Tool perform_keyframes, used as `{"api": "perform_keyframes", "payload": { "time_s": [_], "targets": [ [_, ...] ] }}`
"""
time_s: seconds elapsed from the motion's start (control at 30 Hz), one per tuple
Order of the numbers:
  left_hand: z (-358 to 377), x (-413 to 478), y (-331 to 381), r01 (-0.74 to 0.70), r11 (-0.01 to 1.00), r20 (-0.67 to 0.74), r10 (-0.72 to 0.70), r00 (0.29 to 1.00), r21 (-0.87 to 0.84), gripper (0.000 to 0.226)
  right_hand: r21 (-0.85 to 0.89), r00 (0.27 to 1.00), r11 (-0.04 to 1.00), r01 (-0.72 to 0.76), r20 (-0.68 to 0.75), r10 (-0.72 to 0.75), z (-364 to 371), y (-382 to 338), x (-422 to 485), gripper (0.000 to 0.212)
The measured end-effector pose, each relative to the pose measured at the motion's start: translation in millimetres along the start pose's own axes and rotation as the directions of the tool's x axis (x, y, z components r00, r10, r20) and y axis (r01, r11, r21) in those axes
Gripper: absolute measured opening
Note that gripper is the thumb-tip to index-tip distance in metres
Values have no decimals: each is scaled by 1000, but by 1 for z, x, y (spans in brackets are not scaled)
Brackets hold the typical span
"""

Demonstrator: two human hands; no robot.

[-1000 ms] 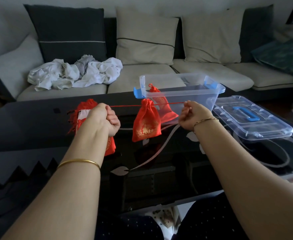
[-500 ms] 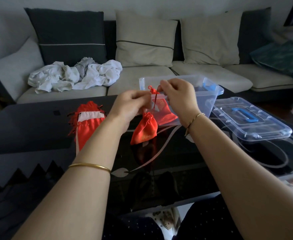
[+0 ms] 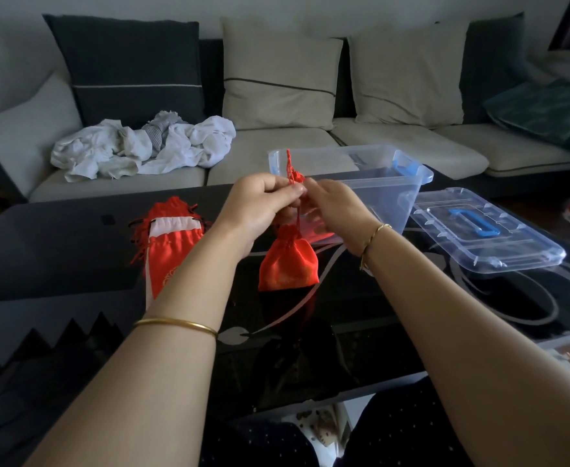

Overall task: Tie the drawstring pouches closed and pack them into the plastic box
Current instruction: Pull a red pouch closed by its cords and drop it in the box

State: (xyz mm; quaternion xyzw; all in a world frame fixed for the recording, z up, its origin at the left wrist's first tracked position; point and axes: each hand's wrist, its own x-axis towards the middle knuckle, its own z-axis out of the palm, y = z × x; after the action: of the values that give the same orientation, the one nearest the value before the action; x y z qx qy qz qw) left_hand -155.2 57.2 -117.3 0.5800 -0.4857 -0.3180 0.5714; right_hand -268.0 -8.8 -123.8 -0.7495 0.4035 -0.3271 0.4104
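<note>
A small red drawstring pouch (image 3: 288,261) hangs by its cord above the black table, its mouth cinched. My left hand (image 3: 261,205) and my right hand (image 3: 335,207) meet just above it, both pinching the red drawstring (image 3: 298,215) close together. A loop of cord sticks up between my fingers. Behind my hands stands the clear plastic box (image 3: 388,183) with blue clips; part of another red pouch (image 3: 322,234) shows through its front wall. A stack of loose red pouches (image 3: 172,237) lies on the table to the left.
The box's clear lid (image 3: 485,230) with a blue handle lies on the glossy black table (image 3: 58,251) at the right. A sofa with cushions and a heap of white cloth (image 3: 142,146) runs along the back. Another clear plastic edge (image 3: 569,342) shows at the right.
A second ago my hands were spread wide, pulling the cord taut to both sides. They have since come together above the pouch, which now hangs lower on its cord.
</note>
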Motion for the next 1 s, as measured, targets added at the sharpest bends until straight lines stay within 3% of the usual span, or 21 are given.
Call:
{"api": "perform_keyframes", "payload": {
  "time_s": [0.1, 0.17, 0.23, 0.27, 0.33, 0.43, 0.53, 0.6, 0.73, 0.83, 1.0],
  "targets": [
    [0, 1, -2, 8, 1000, -27, -9, 1000, -26, 13, -57, 996, 997, 61, -58, -64, -1, -1, 1, 33],
    [-2, 1, -4, 21, 998, -78, -26, 997, -67, 15, 91, 998, 996, -13, -61, 19, -3, -4, -1, 35],
    [-4, 1, -5, 25, 997, -111, -34, 993, -75, 16, 235, 989, 963, -131, 92, 113, -4, -6, -5, 32],
    [-4, 1, -6, 24, 998, -112, -31, 993, -63, 16, 226, 968, 954, -199, 194, 156, -5, -6, -8, 32],
    [-4, 0, -6, 20, 1000, -86, -21, 996, -18, 19, 33, 931, 970, -239, 292, 219, -6, -4, -13, 33],
    [-3, -1, -4, -31, 996, -25, 33, 999, 81, 25, -115, 981, 986, -121, 139, 136, -5, 3, -6, 26],
    [-3, -1, -2, -183, 944, 43, 178, 983, 275, 25, 99, 999, 994, -38, -13, 40, 1, 5, 1, 21],
    [-2, -1, -3, -303, 847, 62, 307, 950, 436, 24, 327, 996, 941, -84, 67, 65, 6, 6, 0, 21],
    [1, -6, -4, -387, 669, -6, 505, 863, 635, 25, 479, 964, 852, -213, 244, 104, 6, 5, -6, 16],
    [1, -5, -5, -411, 667, -61, 564, 823, 621, 27, 535, 934, 797, -279, 345, 95, 2, 6, -7, 16],
    [-1, -2, -9, -411, 727, -95, 543, 834, 550, 30, 506, 924, 821, -264, 377, 64, -1, 7, -6, 20]
  ]
}}
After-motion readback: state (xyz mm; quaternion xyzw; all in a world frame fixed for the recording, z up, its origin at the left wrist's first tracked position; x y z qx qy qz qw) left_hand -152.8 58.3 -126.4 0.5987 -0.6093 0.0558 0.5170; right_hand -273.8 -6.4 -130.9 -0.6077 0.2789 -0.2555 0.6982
